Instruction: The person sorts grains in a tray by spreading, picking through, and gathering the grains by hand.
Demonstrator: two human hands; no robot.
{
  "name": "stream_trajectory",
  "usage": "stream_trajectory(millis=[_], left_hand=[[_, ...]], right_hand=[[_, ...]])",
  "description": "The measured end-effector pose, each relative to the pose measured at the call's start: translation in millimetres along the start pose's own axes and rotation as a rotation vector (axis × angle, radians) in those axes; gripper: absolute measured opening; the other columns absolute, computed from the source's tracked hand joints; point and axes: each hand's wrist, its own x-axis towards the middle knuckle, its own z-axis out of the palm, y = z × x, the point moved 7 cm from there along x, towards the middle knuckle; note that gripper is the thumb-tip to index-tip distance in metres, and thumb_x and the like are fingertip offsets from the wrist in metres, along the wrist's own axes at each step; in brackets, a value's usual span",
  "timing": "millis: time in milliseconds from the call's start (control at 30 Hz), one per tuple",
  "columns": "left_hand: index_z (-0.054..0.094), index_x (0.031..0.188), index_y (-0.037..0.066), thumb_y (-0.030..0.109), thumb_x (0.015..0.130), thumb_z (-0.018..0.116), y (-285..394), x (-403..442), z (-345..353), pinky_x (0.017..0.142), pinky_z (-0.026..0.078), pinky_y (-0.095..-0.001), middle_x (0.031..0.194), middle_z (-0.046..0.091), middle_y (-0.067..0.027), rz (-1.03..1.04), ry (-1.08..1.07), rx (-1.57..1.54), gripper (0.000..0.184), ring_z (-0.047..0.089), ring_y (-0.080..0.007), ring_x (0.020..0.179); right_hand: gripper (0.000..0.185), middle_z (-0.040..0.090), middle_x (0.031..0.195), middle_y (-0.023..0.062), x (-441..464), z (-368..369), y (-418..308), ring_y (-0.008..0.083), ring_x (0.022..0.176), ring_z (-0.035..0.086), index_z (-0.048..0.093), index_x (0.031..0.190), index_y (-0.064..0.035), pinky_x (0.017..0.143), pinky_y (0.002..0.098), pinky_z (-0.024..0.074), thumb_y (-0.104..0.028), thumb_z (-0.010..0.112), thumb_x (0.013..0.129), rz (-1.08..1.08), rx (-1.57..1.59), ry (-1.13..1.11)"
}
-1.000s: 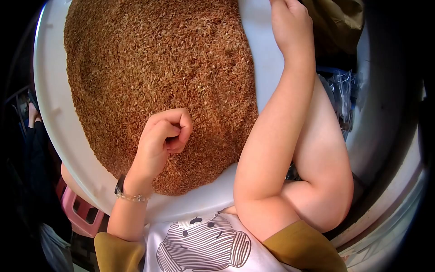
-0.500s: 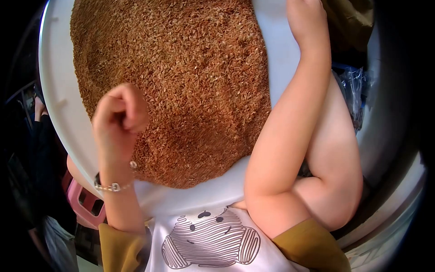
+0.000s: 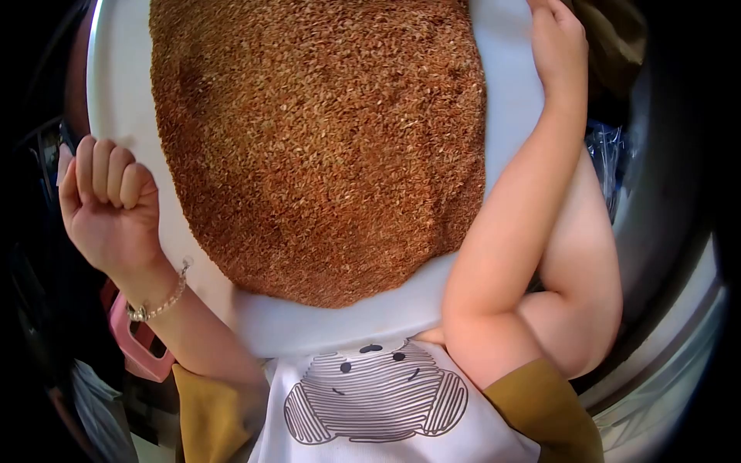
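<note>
A wide mound of reddish-brown grain (image 3: 324, 154) lies on a large round white tray (image 3: 116, 100). My left hand (image 3: 114, 197) is raised over the tray's left rim, palm side up, its fingers curled in; whether anything is inside cannot be made out. A beaded bracelet (image 3: 164, 307) circles that wrist. At the top right, my right hand (image 3: 559, 38) is over the white tray surface beside the grain, fingers bent together and partly cut off by the frame's top edge. What it holds, if anything, is hidden.
A pink plastic stool (image 3: 137, 351) stands below the tray at the lower left. Clear plastic wrapping (image 3: 606, 158) and a brown bag (image 3: 617, 38) are at the right. My bare leg (image 3: 583, 270) is beneath my right arm.
My left hand has moved from above the grain leftward to the tray's rim and turned its palm up. The tray and my right arm appear farther right in the view.
</note>
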Motion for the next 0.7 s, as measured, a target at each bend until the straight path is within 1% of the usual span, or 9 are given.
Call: stream_trajectory(millis=[167,267,367,467,500,533,567,600,700], left_hand=[[0.030,0.061,0.011,0.011,0.095,0.042,-3,4,-7,0.047,0.020,-0.0279,0.057,0.026,0.0009,-0.019,-0.029,-0.101,0.036,0.021,-0.0111,0.051],[0.031,0.061,0.011,0.012,0.094,0.041,1,6,-7,0.047,0.021,-0.0281,0.058,0.027,0.0006,0.002,-0.030,-0.102,0.035,0.022,-0.0113,0.051],[0.031,0.061,0.011,0.009,0.095,0.042,4,7,-5,0.048,0.022,-0.0278,0.057,0.026,0.0009,0.022,-0.087,-0.143,0.035,0.022,-0.0114,0.051],[0.032,0.061,0.011,0.009,0.094,0.042,6,6,-1,0.048,0.022,-0.0275,0.057,0.027,0.0010,0.056,-0.139,-0.167,0.035,0.022,-0.0114,0.051],[0.032,0.061,0.011,0.009,0.094,0.042,8,6,-1,0.048,0.022,-0.0275,0.057,0.027,0.0010,0.063,-0.155,-0.180,0.035,0.022,-0.0114,0.051],[0.032,0.061,0.011,0.009,0.094,0.042,9,6,0,0.048,0.022,-0.0275,0.057,0.027,0.0010,0.069,-0.172,-0.193,0.035,0.022,-0.0114,0.051],[0.031,0.061,0.011,0.009,0.093,0.042,9,6,1,0.048,0.022,-0.0275,0.057,0.027,0.0009,0.077,-0.170,-0.199,0.035,0.022,-0.0115,0.051],[0.031,0.061,0.011,0.009,0.094,0.042,11,6,1,0.048,0.022,-0.0275,0.057,0.027,0.0008,0.080,-0.183,-0.200,0.034,0.022,-0.0115,0.051],[0.032,0.061,0.011,0.010,0.094,0.040,13,6,-1,0.048,0.022,-0.0274,0.058,0.026,0.0006,0.094,-0.203,-0.212,0.034,0.022,-0.0114,0.052]], right_hand=[[0.029,0.059,0.070,0.0116,4,-1,4,0.0161,0.066,0.053,0.062,0.088,0.0041,0.065,0.0331,0.0440,-0.025,0.058,0.093,0.012,-0.014,0.000],[0.021,0.061,0.076,0.0101,-3,-9,-16,0.0138,0.069,0.055,0.063,0.091,0.0032,0.066,0.0322,0.0453,-0.018,0.061,0.091,-0.145,-0.117,0.176],[0.015,0.061,0.082,0.0066,-16,-13,-52,0.0121,0.072,0.055,0.064,0.094,0.0008,0.067,0.0305,0.0461,-0.012,0.063,0.088,-0.403,0.076,0.451],[0.011,0.063,0.083,0.0042,-53,34,-111,0.0134,0.074,0.056,0.065,0.092,-0.0019,0.068,0.0285,0.0464,-0.010,0.058,0.088,-0.476,0.451,0.258],[0.035,0.069,0.093,0.0129,-77,63,-122,0.0290,0.088,0.065,0.069,0.087,-0.0027,0.080,0.0368,0.0483,-0.035,0.056,0.092,-0.445,0.341,0.012],[0.017,0.064,0.073,0.0045,-105,78,-153,0.0219,0.069,0.061,0.059,0.069,-0.0083,0.064,0.0348,0.0465,-0.018,0.062,0.083,-0.999,0.470,0.228],[0.008,0.066,0.077,0.0054,-140,99,-170,0.0229,0.078,0.064,0.066,0.084,-0.0085,0.072,0.0372,0.0480,-0.014,0.066,0.078,-1.056,0.461,-0.052],[0.013,0.065,0.084,0.0050,-175,115,-186,0.0231,0.081,0.063,0.064,0.085,-0.0077,0.073,0.0374,0.0477,-0.011,0.068,0.073,-1.127,0.365,-0.274],[0.027,0.061,0.105,0.0119,-268,142,-180,0.0246,0.099,0.059,0.064,0.096,-0.0025,0.085,0.0386,0.0460,-0.017,0.068,0.073,-1.303,0.389,-0.638]])
